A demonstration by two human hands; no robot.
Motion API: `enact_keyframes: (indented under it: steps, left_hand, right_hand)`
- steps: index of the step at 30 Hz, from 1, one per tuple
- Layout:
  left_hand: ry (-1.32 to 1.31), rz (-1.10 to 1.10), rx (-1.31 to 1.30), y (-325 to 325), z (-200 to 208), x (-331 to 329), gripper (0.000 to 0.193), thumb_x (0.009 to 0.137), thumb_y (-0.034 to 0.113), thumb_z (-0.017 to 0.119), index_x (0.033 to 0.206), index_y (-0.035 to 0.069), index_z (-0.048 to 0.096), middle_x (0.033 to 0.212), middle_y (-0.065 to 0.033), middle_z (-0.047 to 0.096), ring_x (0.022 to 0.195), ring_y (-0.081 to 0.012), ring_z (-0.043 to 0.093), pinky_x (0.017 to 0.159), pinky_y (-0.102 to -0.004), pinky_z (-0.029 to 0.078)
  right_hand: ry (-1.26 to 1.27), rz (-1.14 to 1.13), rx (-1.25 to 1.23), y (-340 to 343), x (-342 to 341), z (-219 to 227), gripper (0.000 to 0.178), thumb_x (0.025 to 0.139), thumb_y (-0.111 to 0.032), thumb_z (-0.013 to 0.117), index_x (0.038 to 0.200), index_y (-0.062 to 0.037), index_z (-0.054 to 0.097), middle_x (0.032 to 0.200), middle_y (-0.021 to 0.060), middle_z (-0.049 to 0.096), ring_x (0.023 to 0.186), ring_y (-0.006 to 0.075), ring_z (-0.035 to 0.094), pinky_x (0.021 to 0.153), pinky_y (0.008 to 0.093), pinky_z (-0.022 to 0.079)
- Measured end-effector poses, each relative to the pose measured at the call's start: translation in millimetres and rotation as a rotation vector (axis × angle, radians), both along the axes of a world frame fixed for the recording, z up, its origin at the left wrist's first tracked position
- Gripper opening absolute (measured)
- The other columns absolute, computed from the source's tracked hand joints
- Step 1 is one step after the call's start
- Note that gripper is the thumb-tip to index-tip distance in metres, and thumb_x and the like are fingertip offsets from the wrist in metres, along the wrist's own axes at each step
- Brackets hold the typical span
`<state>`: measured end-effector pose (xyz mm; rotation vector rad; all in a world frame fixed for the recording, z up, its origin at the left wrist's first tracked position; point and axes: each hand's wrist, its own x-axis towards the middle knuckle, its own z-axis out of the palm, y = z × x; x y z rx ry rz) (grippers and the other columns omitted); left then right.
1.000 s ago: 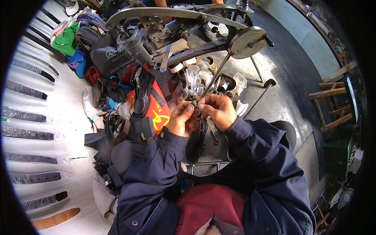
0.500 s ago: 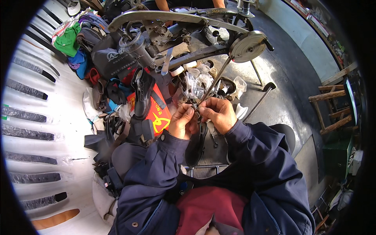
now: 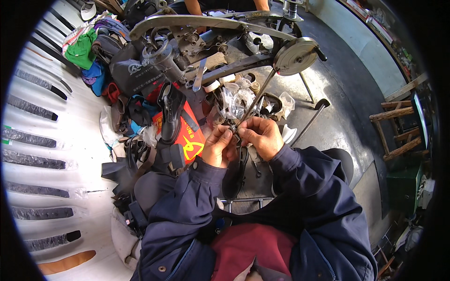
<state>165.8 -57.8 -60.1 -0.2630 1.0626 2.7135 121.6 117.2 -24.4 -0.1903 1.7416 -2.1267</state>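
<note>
My left hand (image 3: 218,146) and my right hand (image 3: 263,137) meet in front of me, thumbs and forefingers pinched together. Between the fingertips is a small, dark metallic piece (image 3: 234,128), too small to name. Both hands are closed on it. Under them a dark shoe (image 3: 236,174) stands near my lap, partly covered by the hands. To the left of my left hand, a black leather shoe (image 3: 170,111) lies on a red and yellow bag (image 3: 191,149).
A hand-cranked machine with a round wheel (image 3: 295,56) stands ahead. Clear plastic bags (image 3: 238,99) lie below it. A metal post (image 3: 311,121) rises at right. Wooden stools (image 3: 398,126) stand far right. Wrapped dark strips (image 3: 33,136) line the left. Another person's arm (image 3: 193,6) shows at the top.
</note>
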Motion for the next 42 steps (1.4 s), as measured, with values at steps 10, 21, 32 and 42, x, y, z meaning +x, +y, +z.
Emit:
enact_keyframes:
  steps: [10, 21, 32, 42]
  left_hand:
    - [-0.017, -0.023, -0.059, -2.7, -1.7, 0.1, 0.006, 0.105, 0.022, 0.060, 0.105, 0.017, 0.063, 0.081, -0.0013, 0.062, 0.052, -0.0126, 0.045, 0.047, -0.0300, 0.036]
    - [-0.024, -0.027, -0.032, -2.1, 0.7, 0.5, 0.007, 0.105, 0.022, 0.059, 0.104, 0.017, 0.064, 0.080, -0.0014, 0.060, 0.053, -0.0133, 0.044, 0.048, -0.0298, 0.034]
    - [-0.017, -0.048, -0.028, -3.0, -1.9, -0.3, 0.008, 0.105, 0.023, 0.059, 0.105, 0.017, 0.064, 0.082, -0.0015, 0.061, 0.053, -0.0132, 0.045, 0.048, -0.0299, 0.036]
    - [-0.005, -0.053, -0.006, -3.2, -4.3, -1.7, 0.008, 0.105, 0.023, 0.059, 0.107, 0.017, 0.063, 0.081, -0.0017, 0.060, 0.052, -0.0132, 0.044, 0.048, -0.0297, 0.034]
  right_hand:
    - [0.010, 0.047, 0.041, 1.4, 0.5, 2.7, 0.014, 0.095, -0.008, 0.068, 0.099, 0.0055, 0.068, 0.086, 0.0057, 0.069, 0.070, 0.0117, 0.065, 0.066, 0.0268, 0.054]
    - [0.009, 0.065, 0.031, 2.8, 0.5, 3.3, 0.014, 0.095, -0.009, 0.068, 0.098, 0.0048, 0.068, 0.086, 0.0048, 0.069, 0.070, 0.0110, 0.065, 0.066, 0.0265, 0.054]
    - [-0.009, 0.077, 0.026, 2.4, 0.4, 2.5, 0.013, 0.095, -0.008, 0.067, 0.097, 0.0044, 0.068, 0.087, 0.0046, 0.068, 0.071, 0.0108, 0.064, 0.066, 0.0262, 0.054]
    - [-0.058, 0.081, -0.001, 1.3, -1.2, -2.8, 0.014, 0.095, -0.009, 0.069, 0.098, 0.0045, 0.069, 0.087, 0.0054, 0.069, 0.070, 0.0121, 0.065, 0.064, 0.0272, 0.056]
